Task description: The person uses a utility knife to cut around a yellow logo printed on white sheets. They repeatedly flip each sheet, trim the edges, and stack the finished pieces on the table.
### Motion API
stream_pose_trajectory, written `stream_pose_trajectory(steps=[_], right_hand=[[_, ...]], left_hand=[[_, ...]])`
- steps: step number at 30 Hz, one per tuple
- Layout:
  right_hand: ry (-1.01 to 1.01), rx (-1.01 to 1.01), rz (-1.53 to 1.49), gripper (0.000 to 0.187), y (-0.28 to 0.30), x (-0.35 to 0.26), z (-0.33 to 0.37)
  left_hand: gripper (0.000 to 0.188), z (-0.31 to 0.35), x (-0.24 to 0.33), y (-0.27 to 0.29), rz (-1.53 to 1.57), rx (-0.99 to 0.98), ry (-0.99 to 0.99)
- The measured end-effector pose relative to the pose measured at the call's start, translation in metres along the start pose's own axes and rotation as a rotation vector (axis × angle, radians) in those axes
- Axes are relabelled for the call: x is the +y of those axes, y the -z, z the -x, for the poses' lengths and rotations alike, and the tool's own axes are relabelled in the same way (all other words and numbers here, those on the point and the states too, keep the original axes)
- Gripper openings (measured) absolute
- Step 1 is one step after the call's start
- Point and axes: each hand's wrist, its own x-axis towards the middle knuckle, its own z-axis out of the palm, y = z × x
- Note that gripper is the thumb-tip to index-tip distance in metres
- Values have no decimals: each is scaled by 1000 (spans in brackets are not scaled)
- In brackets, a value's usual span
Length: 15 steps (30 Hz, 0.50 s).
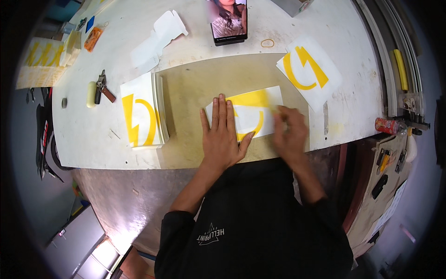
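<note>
A white sticker sheet with a yellow curved shape lies on the tan mat in front of me. My left hand lies flat on its left half, fingers together, pressing it down. My right hand is blurred at the sheet's right edge, its fingers pinched on a thin yellow strip at the sheet; what exactly it grips is hard to tell. A stack of the same white and yellow sheets stands to the left. One loose sheet lies at the upper right.
A phone with a lit screen leans at the table's back. White backing paper, a rubber band, a small roller and tool and more yellow prints lie around. A red can and a cutter rail stand right.
</note>
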Motion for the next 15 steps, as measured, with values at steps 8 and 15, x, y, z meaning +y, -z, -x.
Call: stream_pose_trajectory(steps=[8,15], right_hand=[[159,96,329,16,-23,18,-29],[160,-54,236,14,10,-14,35]], left_hand=[[99,2,-1,-2,2,9,5],[94,-1,0,-1,-6,32,7]])
